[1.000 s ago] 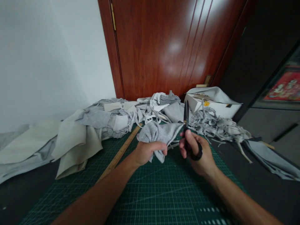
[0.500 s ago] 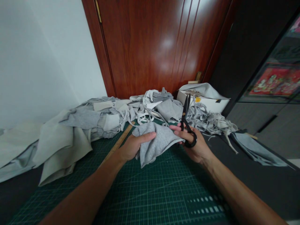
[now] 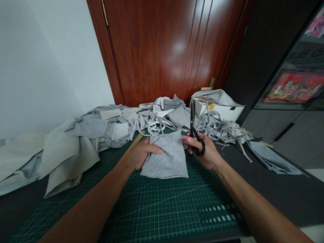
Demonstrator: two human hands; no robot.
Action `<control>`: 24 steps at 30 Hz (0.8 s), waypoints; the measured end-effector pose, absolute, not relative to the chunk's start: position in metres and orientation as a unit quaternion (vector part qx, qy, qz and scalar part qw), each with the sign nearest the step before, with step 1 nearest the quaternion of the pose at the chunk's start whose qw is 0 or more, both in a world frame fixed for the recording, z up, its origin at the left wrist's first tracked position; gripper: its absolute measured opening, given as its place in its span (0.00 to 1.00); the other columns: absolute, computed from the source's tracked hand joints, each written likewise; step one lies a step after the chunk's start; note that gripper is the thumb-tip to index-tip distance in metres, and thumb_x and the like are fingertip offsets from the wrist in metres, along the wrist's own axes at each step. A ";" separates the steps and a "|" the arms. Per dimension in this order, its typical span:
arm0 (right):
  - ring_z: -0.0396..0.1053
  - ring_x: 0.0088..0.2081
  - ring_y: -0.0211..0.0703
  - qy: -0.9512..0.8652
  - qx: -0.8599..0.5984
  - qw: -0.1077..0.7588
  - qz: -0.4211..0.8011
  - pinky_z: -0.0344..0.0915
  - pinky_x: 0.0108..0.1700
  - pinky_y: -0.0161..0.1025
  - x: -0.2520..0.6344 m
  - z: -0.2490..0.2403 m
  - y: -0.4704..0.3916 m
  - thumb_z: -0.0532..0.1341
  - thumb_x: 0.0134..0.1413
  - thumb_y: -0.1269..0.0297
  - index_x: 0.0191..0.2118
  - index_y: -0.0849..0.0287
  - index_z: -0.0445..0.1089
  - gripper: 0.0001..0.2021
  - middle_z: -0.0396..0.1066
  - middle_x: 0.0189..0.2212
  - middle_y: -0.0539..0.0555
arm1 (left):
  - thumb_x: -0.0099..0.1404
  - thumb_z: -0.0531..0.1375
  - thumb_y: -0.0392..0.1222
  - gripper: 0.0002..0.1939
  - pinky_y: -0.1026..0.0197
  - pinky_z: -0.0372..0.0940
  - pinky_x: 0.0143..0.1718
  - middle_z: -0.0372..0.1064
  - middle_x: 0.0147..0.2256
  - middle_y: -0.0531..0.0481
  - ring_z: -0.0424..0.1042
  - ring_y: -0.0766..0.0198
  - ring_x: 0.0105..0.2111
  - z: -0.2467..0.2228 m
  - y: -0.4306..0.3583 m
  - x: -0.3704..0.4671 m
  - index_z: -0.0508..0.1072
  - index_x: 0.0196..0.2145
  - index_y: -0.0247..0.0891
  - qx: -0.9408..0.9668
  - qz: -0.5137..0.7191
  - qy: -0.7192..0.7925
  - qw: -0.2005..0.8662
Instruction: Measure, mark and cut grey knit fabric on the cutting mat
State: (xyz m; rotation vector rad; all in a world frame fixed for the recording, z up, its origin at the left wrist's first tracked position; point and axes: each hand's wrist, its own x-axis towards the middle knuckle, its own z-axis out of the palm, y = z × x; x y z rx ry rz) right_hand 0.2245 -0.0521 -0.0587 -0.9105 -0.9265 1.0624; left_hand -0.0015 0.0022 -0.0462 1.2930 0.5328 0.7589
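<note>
Beneath a red-brown wooden door [image 3: 152, 50], beside heaped grey and cream fabric [image 3: 88, 128], a person works over a green cutting mat [image 3: 152, 209]. From where I stand, a small grey cloth [image 3: 167, 158] hangs spread between two bare hands above the mat; whether its near edge touches down, I cannot tell. The left hand [image 3: 141, 152] clamps its left side, thumb on top. The right hand [image 3: 205, 150] grips black scissors [image 3: 193, 118], blades together, its fingertips at the cloth's right edge; whether they pinch it is unclear.

Good handling here, I would judge, means keeping the cloth flat with light, even tension, the edges squared without stretching, and the blades closed and clear of fabric and left fingers. The scissors' long axis runs away from the person, tips toward the door. The cloth is nearly square, its straight, slightly wider edge facing the person; no clear long axis shows.
</note>
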 end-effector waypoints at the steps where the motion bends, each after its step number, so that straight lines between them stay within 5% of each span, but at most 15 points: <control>1: 0.70 0.25 0.37 -0.410 -0.406 0.670 0.467 0.61 0.21 0.32 0.225 -0.058 -0.052 0.83 0.27 0.61 0.34 0.59 0.74 0.26 0.81 0.31 0.53 | 0.45 0.70 0.36 0.26 0.51 0.74 0.39 0.81 0.36 0.44 0.80 0.50 0.35 -0.046 0.002 -0.001 0.80 0.45 0.33 0.581 0.326 0.241 0.705; 8: 0.62 0.20 0.32 -0.394 -0.402 0.698 0.442 0.58 0.21 0.32 0.230 -0.052 -0.052 0.83 0.27 0.65 0.36 0.60 0.72 0.27 0.74 0.22 0.45 | 0.50 0.75 0.42 0.18 0.61 0.71 0.41 0.80 0.36 0.48 0.77 0.61 0.36 -0.038 0.016 -0.018 0.80 0.38 0.36 0.646 0.222 0.284 0.673; 16: 0.65 0.24 0.34 -0.357 -0.373 0.757 0.402 0.61 0.24 0.32 0.244 -0.047 -0.049 0.82 0.28 0.67 0.36 0.58 0.73 0.25 0.73 0.25 0.45 | 0.55 0.74 0.41 0.15 0.63 0.71 0.39 0.80 0.38 0.48 0.76 0.63 0.35 -0.032 0.035 -0.043 0.81 0.39 0.35 0.695 0.170 0.273 0.643; 24: 0.64 0.23 0.33 -0.325 -0.358 0.798 0.360 0.62 0.23 0.33 0.259 -0.050 -0.042 0.81 0.29 0.69 0.31 0.56 0.72 0.21 0.73 0.25 0.45 | 0.61 0.71 0.52 0.18 0.60 0.70 0.35 0.77 0.30 0.47 0.74 0.63 0.29 -0.042 0.043 -0.034 0.76 0.33 0.33 0.575 0.374 0.272 0.675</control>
